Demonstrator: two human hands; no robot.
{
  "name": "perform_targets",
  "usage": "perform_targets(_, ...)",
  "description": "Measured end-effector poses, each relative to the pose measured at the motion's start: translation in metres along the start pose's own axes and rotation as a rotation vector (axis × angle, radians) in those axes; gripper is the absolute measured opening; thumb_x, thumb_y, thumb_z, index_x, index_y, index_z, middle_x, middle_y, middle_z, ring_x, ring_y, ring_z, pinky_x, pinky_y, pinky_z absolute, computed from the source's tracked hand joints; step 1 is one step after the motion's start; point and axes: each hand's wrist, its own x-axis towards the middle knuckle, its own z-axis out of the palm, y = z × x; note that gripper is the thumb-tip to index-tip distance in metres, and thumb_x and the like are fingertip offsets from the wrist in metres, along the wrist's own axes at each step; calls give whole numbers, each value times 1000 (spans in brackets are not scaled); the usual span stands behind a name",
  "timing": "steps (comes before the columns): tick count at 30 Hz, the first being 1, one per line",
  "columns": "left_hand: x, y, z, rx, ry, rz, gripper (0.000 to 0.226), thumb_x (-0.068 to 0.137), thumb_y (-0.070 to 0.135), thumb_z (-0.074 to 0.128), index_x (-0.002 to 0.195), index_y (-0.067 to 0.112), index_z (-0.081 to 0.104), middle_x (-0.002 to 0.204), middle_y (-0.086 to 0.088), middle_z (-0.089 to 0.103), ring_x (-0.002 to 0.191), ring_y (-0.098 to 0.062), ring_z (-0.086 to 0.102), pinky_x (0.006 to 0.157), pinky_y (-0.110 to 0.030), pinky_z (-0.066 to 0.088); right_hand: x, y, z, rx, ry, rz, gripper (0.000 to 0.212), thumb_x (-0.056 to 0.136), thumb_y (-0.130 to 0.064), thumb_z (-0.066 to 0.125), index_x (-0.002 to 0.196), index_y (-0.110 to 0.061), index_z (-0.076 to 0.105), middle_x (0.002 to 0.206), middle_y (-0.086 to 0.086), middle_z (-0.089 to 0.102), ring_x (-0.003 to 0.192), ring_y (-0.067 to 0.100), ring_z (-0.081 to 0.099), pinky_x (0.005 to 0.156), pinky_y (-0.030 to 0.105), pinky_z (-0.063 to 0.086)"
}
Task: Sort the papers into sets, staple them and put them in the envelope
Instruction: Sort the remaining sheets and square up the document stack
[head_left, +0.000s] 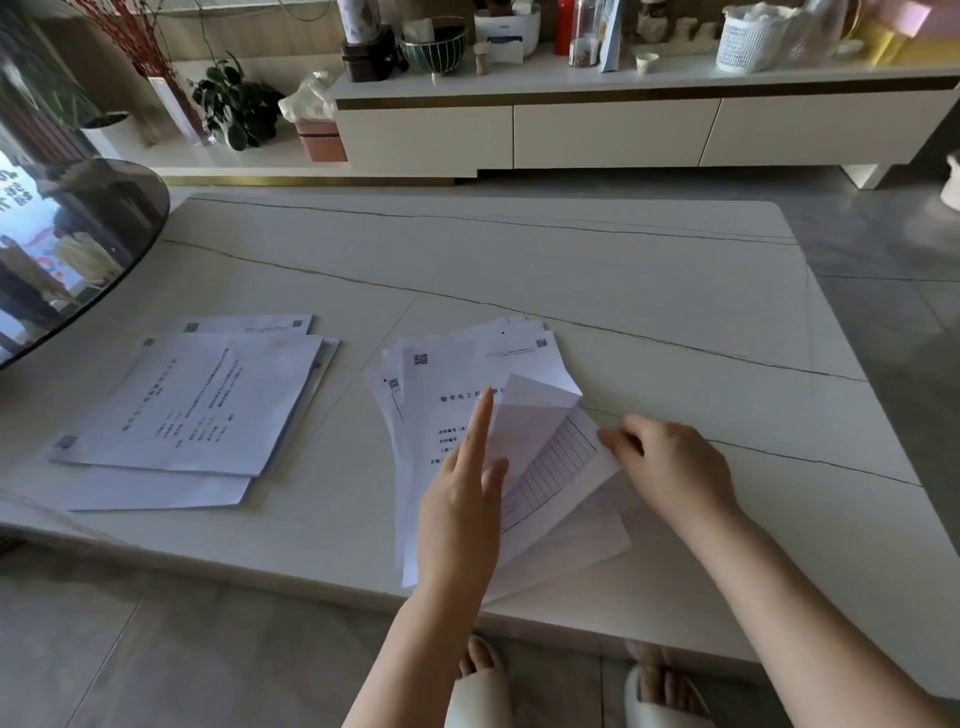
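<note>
- White slippers (480, 691) are seen at the bottom edge, on grey floor tiles (130, 649), just below the near edge of the table (623, 270).
- Pale marble with thin dark veins makes up the table top, on which all the papers are laid.
- The left hand (460, 499) is laid flat on the fanned stack of papers (467, 374) near the front edge; its fingers are straight, the forefinger stretched out over the printed top sheet, and nothing is gripped by it.
- The right hand (670, 467) is set at the right edge of the same stack; its fingertips are curled onto the edge of a sheet with a ruled table (561, 457), but whether that edge is actually pinched cannot be told.
- A corner of the top sheet (535, 405) is seen lifted and folded over between the two hands, so that the ruled sheet beneath is exposed.
- A second pile of papers (197, 405) is laid to the left, well apart from the fanned stack, with its sheets roughly squared and turned sideways.
- A dark round glass top (78, 260) overhangs the table's far left corner.
- A low white cabinet (613, 130) is seen beyond the table, with a white basket (748, 39), a bowl (434, 47) and a red bottle (563, 26) on it.
- A potted plant (234, 104) is placed at the cabinet's left end.
</note>
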Motion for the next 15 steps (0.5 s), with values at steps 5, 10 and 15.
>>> perform_targets(5,2,-6,5,30,14,138,40,91,41,46,114,18,69,109,5,66,85,-16,67,60,-23,50,2,-18,-8,1227,-310,319,27,100,-18,46,104,4,61,88,17,69,71,19,71,57,32,58)
perform_targets(10,1,-2,6,105,-22,145,39,88,34,53,122,15,62,115,1,63,81,-18,66,55,-30,53,1,-24,-9,1453,-395,298,22,100,-16,45,92,-5,63,84,10,70,73,16,72,57,26,57)
perform_targets(15,4,-2,1,9,134,0,57,92,-4,52,144,15,39,107,8,49,83,-9,50,65,-24,44,0,-2,-5,692,-196,204,17,90,-9,58,76,-16,64,82,9,69,67,15,66,51,24,49)
